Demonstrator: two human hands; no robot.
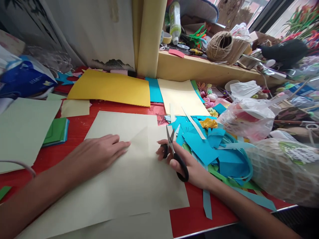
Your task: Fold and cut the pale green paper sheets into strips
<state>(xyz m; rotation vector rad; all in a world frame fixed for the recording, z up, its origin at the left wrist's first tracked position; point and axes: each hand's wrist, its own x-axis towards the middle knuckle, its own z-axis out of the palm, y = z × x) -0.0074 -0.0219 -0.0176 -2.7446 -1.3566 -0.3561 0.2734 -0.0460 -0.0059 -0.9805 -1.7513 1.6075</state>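
Seems partway through work with paper: plenty already cut, judging by the heap of blue scraps (199, 146) just beyond the right hand (191, 166), with narrow pale strips (194, 122) among them. Less far along, apparently, with the large pale sheet (129, 179) in the middle of the red worktop (201, 219), broad and mostly whole where visible. Resting on that sheet with the left hand (104, 149), palm down, fingers loosely extended and close together, gripping nothing. Holding scissors (170, 142) in the right hand, fingers curled about the black handles, blades slightly parted and pointing away from the body. (Hard to tell whether the faint slanting line by the left fingertips is a crease or a lifted edge.) Probably left unworked, to judge by the broad outlines: a yellow sheet (112, 88) and a cream sheet (179, 96) along the back. Over at the left, a blue packet (27, 78) and a green stack (56, 131); at the right, a netted bag (281, 172). Behind, a cluttered ledge (186, 66) with a ball of twine (219, 44), near a window.
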